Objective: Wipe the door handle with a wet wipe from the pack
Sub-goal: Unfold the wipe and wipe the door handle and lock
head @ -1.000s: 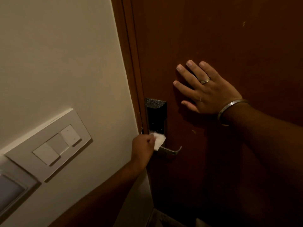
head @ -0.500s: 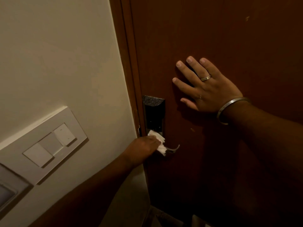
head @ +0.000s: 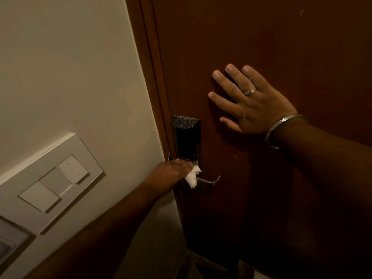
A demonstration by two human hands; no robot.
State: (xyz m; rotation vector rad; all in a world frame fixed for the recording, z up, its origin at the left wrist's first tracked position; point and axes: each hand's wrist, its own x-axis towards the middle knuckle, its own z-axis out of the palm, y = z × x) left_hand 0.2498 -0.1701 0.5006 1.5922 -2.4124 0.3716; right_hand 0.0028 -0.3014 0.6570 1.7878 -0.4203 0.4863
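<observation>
A metal lever door handle (head: 209, 180) juts from the dark lock plate (head: 187, 137) on the brown door (head: 261, 37). My left hand (head: 171, 174) holds a crumpled white wet wipe (head: 192, 177) pressed against the handle's base, hiding the inner part of the lever. My right hand (head: 251, 103) lies flat on the door above and to the right of the lock, fingers spread, with a ring and a metal bangle at the wrist. The wipe pack is not in view.
A white switch panel (head: 60, 178) is mounted on the cream wall (head: 70, 67) left of the door frame (head: 153, 67). A second panel shows at the lower left edge. The floor at the bottom is dark and unclear.
My left hand has slid the wipe along the handle base, from above it down onto the lever's root. My right hand stays flat on the door.
</observation>
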